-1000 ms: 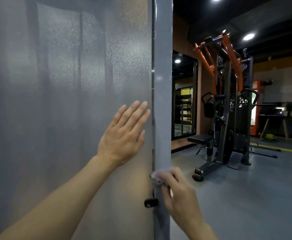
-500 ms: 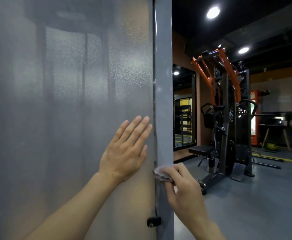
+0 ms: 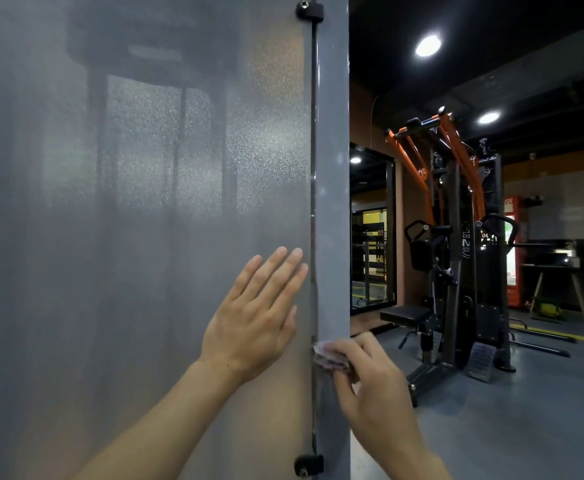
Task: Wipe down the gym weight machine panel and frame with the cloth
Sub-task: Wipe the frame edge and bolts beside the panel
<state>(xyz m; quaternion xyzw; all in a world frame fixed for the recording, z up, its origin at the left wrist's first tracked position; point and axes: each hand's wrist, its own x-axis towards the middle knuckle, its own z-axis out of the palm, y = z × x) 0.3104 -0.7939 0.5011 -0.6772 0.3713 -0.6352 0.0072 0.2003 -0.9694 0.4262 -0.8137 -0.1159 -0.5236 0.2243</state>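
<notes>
A frosted grey panel (image 3: 138, 237) of the weight machine fills the left half of the view. A grey upright frame post (image 3: 332, 168) runs down its right edge. My left hand (image 3: 256, 313) lies flat on the panel with straight fingers, close to the post. My right hand (image 3: 370, 379) grips a small bunched cloth (image 3: 327, 356) and presses it against the post, just below my left hand. Most of the cloth is hidden under my fingers.
Black clips at the top (image 3: 309, 10) and bottom (image 3: 308, 465) fasten the panel to the post. To the right stands an orange and black weight machine (image 3: 457, 258) with a seat on grey floor (image 3: 526, 410). A mirror or doorway (image 3: 370, 230) lies behind.
My right hand has carried the cloth up the post, away from the lower clip. The view has tilted up, so the top clip now shows. My left hand stays flat on the panel.
</notes>
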